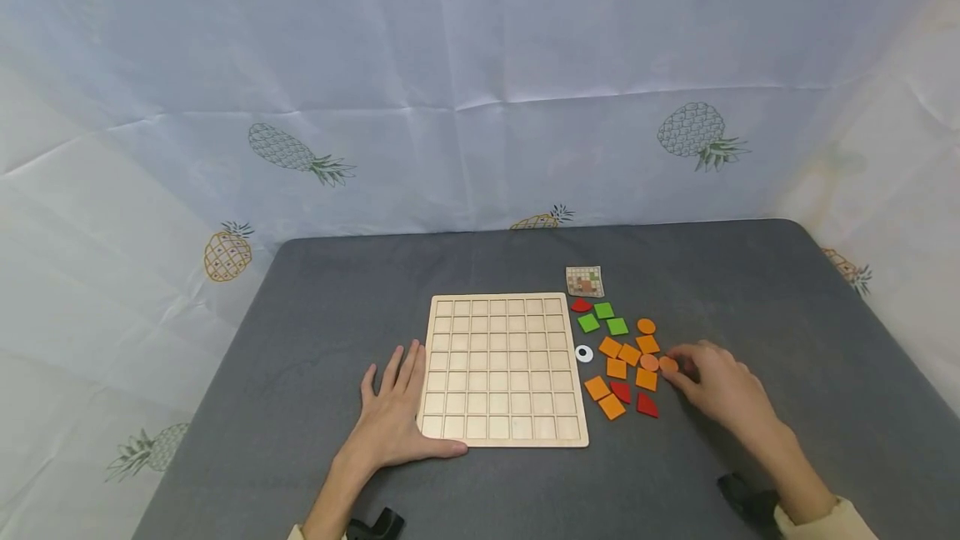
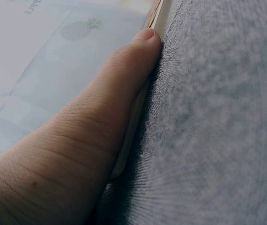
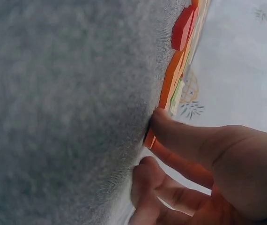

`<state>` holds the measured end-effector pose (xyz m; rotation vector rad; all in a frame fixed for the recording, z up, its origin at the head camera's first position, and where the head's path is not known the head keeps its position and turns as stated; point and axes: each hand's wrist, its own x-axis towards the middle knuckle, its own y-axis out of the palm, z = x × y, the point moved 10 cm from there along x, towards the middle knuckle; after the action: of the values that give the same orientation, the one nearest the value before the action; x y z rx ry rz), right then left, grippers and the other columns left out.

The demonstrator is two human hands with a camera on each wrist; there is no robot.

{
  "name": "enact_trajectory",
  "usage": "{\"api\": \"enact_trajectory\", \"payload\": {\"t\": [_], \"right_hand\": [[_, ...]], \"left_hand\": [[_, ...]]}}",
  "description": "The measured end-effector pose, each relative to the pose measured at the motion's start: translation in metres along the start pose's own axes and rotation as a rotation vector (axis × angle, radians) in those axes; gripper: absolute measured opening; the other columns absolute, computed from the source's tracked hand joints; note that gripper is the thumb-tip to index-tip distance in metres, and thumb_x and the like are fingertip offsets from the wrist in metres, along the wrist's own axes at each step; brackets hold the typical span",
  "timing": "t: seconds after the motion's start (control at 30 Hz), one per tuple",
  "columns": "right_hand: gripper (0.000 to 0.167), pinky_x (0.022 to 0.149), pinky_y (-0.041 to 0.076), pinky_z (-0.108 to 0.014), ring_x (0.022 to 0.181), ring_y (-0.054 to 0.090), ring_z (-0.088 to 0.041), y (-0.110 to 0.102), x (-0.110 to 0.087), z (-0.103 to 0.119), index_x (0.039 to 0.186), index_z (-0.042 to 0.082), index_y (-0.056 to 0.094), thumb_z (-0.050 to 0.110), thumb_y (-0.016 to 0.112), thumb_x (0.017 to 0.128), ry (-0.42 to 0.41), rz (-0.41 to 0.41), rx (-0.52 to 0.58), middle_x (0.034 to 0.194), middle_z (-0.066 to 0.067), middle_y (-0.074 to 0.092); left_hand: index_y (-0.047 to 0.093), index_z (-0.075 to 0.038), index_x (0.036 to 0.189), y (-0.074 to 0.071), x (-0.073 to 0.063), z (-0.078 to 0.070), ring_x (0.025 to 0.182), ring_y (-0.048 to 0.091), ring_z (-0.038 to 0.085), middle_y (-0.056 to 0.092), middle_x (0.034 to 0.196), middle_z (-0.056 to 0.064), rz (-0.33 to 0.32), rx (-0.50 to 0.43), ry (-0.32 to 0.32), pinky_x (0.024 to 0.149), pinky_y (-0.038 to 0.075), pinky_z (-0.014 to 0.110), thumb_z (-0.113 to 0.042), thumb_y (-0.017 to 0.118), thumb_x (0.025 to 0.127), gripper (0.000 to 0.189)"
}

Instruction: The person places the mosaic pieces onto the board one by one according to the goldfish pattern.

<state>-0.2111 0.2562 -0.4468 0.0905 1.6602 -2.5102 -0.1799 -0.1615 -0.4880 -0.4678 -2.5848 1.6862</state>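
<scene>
A square wooden grid board (image 1: 501, 442) lies on the table. My left hand (image 1: 392, 419) is spread at its near left corner, fingers along the left edge and thumb against the front edge. In the left wrist view, the thumb (image 2: 119, 79) presses along the board's side. Right of the board, my right hand (image 1: 723, 386) pinches an orange disc (image 1: 667, 364) between thumb and forefinger, at table level. The right wrist view shows the thumb (image 3: 185, 133) on the orange disc (image 3: 149, 140), other fingers loosely bent. Orange squares (image 1: 647, 379) and another orange disc (image 1: 648, 362) lie beside it.
Green squares (image 1: 617, 326), red quarter-round pieces (image 1: 647, 405), a white ring-like piece (image 1: 583, 353) and a further orange disc (image 1: 646, 326) lie right of the board. A small pattern card (image 1: 585, 282) is behind them. A pineapple-print curtain (image 1: 465, 148) hangs behind the grey table (image 1: 360, 273).
</scene>
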Motion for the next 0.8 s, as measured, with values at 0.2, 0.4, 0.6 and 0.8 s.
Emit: {"api": "enact_trajectory", "payload": {"t": [0.2, 0.4, 0.6, 0.8], "right_hand": [[0.033, 0.058, 0.041, -0.035, 0.073, 0.053, -0.021, -0.003, -0.001, 0.007, 0.121, -0.009, 0.074, 0.017, 0.077, 0.101, -0.026, -0.035, 0.000, 0.089, -0.013, 0.067], [0.035, 0.058, 0.046, -0.036, 0.076, 0.058, -0.021, -0.014, -0.002, 0.024, 0.121, -0.006, 0.076, 0.021, 0.080, 0.099, -0.045, -0.097, 0.020, 0.098, -0.017, 0.073], [0.039, 0.053, 0.044, -0.032, 0.068, 0.054, -0.017, -0.014, -0.001, 0.055, 0.119, -0.006, 0.077, 0.025, 0.083, 0.097, -0.080, -0.104, 0.053, 0.092, -0.014, 0.069], [0.038, 0.050, 0.049, -0.032, 0.062, 0.056, -0.014, -0.008, 0.002, 0.086, 0.121, -0.004, 0.079, 0.025, 0.083, 0.097, -0.130, -0.092, 0.091, 0.107, -0.021, 0.076]], "left_hand": [[0.010, -0.005, 0.175, 0.000, -0.001, 0.000, 0.171, 0.012, 0.045, 0.009, 0.185, 0.017, -0.009, 0.005, 0.002, 0.126, 0.005, 0.079, -0.084, 0.084, 0.064, 0.155], [0.012, -0.005, 0.175, 0.000, -0.001, 0.000, 0.170, 0.013, 0.046, 0.010, 0.184, 0.018, -0.015, 0.012, 0.005, 0.126, 0.006, 0.079, -0.084, 0.083, 0.064, 0.155], [0.011, -0.007, 0.175, 0.003, 0.001, 0.001, 0.171, 0.011, 0.045, 0.008, 0.185, 0.016, -0.009, 0.016, -0.017, 0.126, 0.005, 0.077, -0.087, 0.081, 0.064, 0.154], [0.014, -0.006, 0.175, 0.003, 0.002, 0.001, 0.170, 0.014, 0.045, 0.011, 0.185, 0.017, -0.036, 0.018, -0.015, 0.126, 0.006, 0.077, -0.086, 0.081, 0.063, 0.153]]}}
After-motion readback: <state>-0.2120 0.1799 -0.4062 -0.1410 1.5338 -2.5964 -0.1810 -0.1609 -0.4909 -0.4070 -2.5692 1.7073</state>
